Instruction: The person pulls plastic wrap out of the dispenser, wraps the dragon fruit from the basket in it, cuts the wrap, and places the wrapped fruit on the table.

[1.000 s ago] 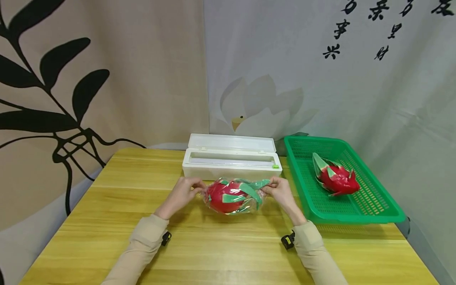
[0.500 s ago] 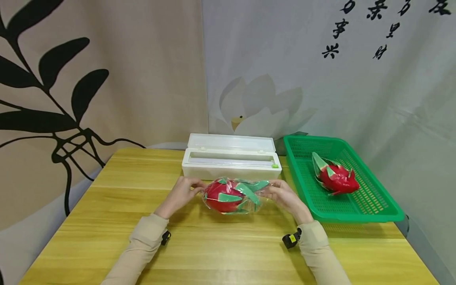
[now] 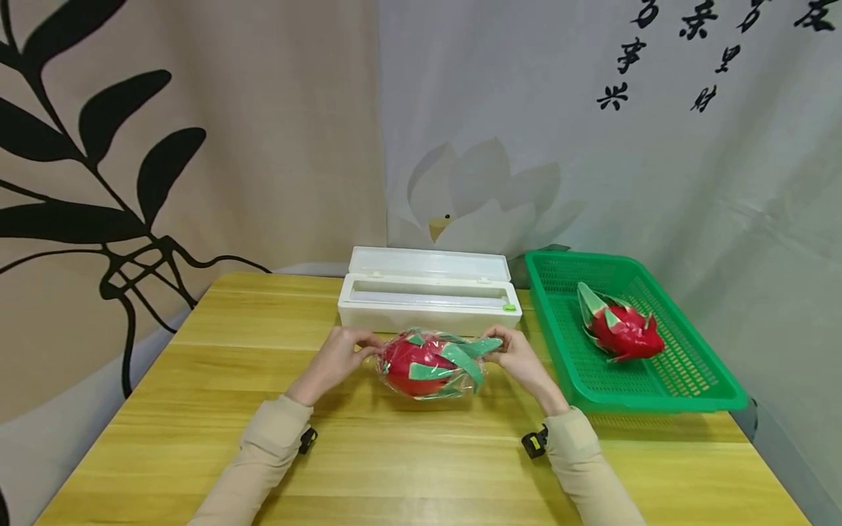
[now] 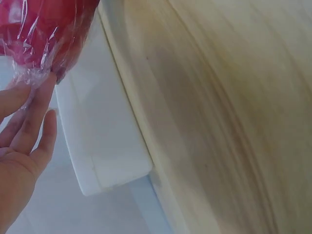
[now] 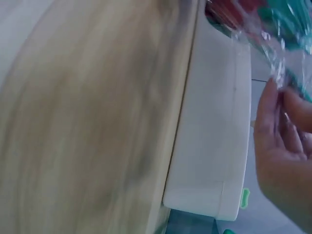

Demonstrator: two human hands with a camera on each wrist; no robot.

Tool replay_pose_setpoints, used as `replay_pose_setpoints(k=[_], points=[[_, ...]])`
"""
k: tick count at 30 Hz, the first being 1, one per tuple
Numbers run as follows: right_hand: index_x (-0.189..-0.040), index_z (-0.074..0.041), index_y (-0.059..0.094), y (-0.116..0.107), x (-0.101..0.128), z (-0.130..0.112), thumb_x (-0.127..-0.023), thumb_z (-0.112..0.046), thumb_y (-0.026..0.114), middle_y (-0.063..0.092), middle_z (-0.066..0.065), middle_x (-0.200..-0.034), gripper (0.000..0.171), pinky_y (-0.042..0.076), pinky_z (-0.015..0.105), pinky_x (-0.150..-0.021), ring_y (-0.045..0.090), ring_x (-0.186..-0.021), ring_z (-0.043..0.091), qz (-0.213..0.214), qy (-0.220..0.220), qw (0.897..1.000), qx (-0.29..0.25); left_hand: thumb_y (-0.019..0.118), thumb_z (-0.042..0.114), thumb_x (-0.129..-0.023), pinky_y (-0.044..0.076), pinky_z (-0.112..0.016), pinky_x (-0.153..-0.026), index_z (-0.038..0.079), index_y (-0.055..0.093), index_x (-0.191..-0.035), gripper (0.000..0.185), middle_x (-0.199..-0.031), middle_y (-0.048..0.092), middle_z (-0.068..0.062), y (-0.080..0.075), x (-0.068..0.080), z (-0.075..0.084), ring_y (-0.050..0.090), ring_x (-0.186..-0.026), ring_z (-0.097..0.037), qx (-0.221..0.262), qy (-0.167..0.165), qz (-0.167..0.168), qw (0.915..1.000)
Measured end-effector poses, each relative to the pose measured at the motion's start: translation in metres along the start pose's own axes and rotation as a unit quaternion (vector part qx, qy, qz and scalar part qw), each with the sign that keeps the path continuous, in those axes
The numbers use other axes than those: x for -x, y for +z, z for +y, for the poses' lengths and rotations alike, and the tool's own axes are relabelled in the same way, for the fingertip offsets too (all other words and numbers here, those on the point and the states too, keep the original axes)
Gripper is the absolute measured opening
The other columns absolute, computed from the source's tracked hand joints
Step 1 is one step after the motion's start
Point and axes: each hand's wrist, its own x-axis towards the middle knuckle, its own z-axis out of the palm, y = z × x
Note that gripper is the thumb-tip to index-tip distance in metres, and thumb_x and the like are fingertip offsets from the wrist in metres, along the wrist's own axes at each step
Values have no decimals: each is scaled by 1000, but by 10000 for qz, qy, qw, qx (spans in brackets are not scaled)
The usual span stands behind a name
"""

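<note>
A red dragon fruit with green scales [image 3: 421, 361], wrapped in clear plastic film, is held between my two hands over the table. My left hand [image 3: 337, 359] pinches the gathered film at the fruit's left end. In the left wrist view, that bunched film [image 4: 33, 78] sits between thumb and fingers. At the leafy end, my right hand [image 3: 518, 359] pinches the film on the other side. The right wrist view shows this film [image 5: 278, 66] drawn narrow at the fingertips. Whether the fruit touches the tabletop I cannot tell.
Behind the fruit stands a white film dispenser box [image 3: 430, 310], lid raised, with a green slider [image 3: 509, 307]. A green basket [image 3: 579, 398] at the right holds another dragon fruit [image 3: 625, 332]. The wooden table [image 3: 421, 467] extends toward me; a printed curtain [image 3: 316, 146] hangs behind.
My right hand shifts and turns at the film end, moving outward at the wrist and then back. The left hand keeps its pinch almost unmoved, and the fruit stays in place.
</note>
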Motion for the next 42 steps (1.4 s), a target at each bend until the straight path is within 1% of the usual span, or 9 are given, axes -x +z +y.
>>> replay_pose_setpoints(k=[5,9,14,20,26,29,34,38,42], points=[[-93,12,62,5,0,2,-79,12,66,69,22,-86,14,50,18,-63,58,-70,2,768,-61,9958,486,68,3,-83,58,-27,-76,4,73,-90,9,-90,75,-11,2,0,2,71,-84,-22,-73,18,9,10000],[-89,9,71,9,-2,1,-75,7,74,72,24,-84,14,51,15,-61,60,-64,-3,1359,105,9867,883,69,1,-82,59,-28,-76,4,74,-90,10,-90,75,-11,3,0,2,71,-84,-22,-119,32,111,9999],[-91,9,72,10,-2,-3,-77,5,71,72,23,-86,15,56,22,-67,62,-68,2,1357,422,9851,970,69,0,-82,59,-28,-73,3,74,-90,10,-89,75,-11,3,-1,4,71,-82,-23,-148,127,173,9997],[-110,9,62,15,0,-9,-79,8,65,67,27,-106,31,56,23,-69,69,-89,27,1358,428,9878,626,68,1,-83,58,-32,-79,4,73,-94,12,-91,74,-11,2,0,6,70,-84,-21,-131,-112,-7,9999],[-91,6,70,20,-1,-11,-76,6,72,72,24,-84,15,58,24,-60,72,-75,27,2005,293,9695,1377,67,3,-84,55,-40,-89,5,72,-100,17,-94,74,-9,4,2,6,70,-88,-22,-177,-235,-162,9994],[-96,9,70,20,-1,-13,-78,8,68,71,26,-86,18,58,23,-63,72,-74,20,1775,466,9764,1142,67,3,-84,56,-40,-87,5,72,-101,18,-94,74,-9,5,2,7,70,-88,-22,-197,-246,-153,9994],[-128,10,52,12,1,-19,-86,8,59,65,33,-107,42,59,26,-75,70,-87,23,1133,786,9903,161,69,5,-84,58,-37,-77,8,73,-99,16,-98,74,-9,7,2,6,70,-83,-22,-439,-288,25,9986],[-143,1,35,7,4,-21,-90,2,57,54,32,-120,58,56,38,-88,63,-108,38,426,548,9971,304,68,4,-84,58,-35,-78,7,73,-101,18,-101,73,-10,10,1,7,70,-90,-23,-543,-364,136,9978],[-143,1,36,4,5,-17,-91,-1,57,46,29,-132,56,51,44,-95,57,-116,41,-116,347,9989,292,66,0,-83,58,-31,-77,2,71,-107,25,-108,65,-15,13,0,11,68,-90,-25,-437,-528,140,9975]])
